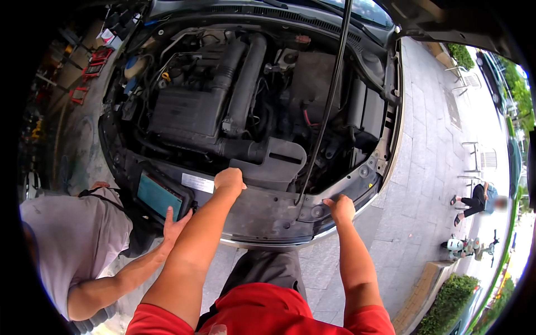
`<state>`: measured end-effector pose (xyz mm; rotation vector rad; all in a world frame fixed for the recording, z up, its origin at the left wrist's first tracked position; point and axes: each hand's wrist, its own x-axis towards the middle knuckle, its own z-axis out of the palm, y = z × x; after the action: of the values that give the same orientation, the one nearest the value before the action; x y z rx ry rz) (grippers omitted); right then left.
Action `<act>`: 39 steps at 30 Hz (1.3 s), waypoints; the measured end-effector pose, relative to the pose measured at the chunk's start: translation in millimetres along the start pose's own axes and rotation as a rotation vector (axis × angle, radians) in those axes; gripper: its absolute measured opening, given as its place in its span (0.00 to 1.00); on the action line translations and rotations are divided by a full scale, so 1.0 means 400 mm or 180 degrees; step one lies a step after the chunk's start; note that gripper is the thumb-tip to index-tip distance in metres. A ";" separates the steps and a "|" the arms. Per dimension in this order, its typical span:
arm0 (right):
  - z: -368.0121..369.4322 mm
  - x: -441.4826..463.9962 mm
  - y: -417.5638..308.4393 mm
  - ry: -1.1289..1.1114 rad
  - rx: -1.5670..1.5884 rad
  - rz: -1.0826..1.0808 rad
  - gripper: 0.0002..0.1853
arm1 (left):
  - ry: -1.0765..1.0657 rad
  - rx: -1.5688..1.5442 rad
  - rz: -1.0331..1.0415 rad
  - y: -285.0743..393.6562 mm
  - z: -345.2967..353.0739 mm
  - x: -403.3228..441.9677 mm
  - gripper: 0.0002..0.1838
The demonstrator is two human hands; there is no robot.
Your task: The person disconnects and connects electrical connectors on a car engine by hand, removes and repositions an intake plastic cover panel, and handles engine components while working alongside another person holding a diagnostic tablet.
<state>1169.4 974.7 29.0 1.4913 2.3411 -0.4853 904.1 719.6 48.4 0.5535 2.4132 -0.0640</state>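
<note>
My left hand [230, 181] is closed in a fist on the front panel [254, 212] of the engine bay, just beside the black air intake duct [276, 162]. Nothing shows in its fingers. Farther right, my right hand [340, 209] rests on the front edge near the headlight, thumb apart from the fingers and nothing visible in it. Between my hands stands the thin black hood prop rod [324, 120]. The engine cover [184, 114] lies beyond my left hand, and the battery cover [315, 84] is farther back on the right.
On my left, a person in a grey shirt [84, 229] holds a diagnostic tablet [159, 194] against the car's front. The raised hood [446, 17] hangs at upper right. Red stands [97, 62] are at far left; a seated person [480, 198] and scooter [469, 245] are right.
</note>
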 end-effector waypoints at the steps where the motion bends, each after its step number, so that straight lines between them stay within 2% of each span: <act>1: 0.001 0.004 0.000 -0.0040 0.0047 0.0007 0.28 | -0.0012 0.0008 -0.0017 0.002 -0.005 -0.004 0.16; 14: 0.004 0.020 0.008 -0.0184 0.0159 -0.0010 0.29 | -0.0097 -0.0021 0.0003 -0.002 -0.011 0.000 0.06; 23: 0.001 0.020 0.004 -0.0222 0.0138 0.0016 0.29 | -0.0105 -0.0069 -0.0004 -0.008 -0.006 0.011 0.12; 39: -0.010 0.029 0.000 -0.0394 0.0154 -0.0080 0.30 | -0.0083 -0.0262 0.0027 -0.009 -0.006 0.005 0.12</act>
<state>1164.3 985.7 27.7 1.4119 2.2697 -0.6265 899.6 717.4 48.8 0.5222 2.3761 0.0314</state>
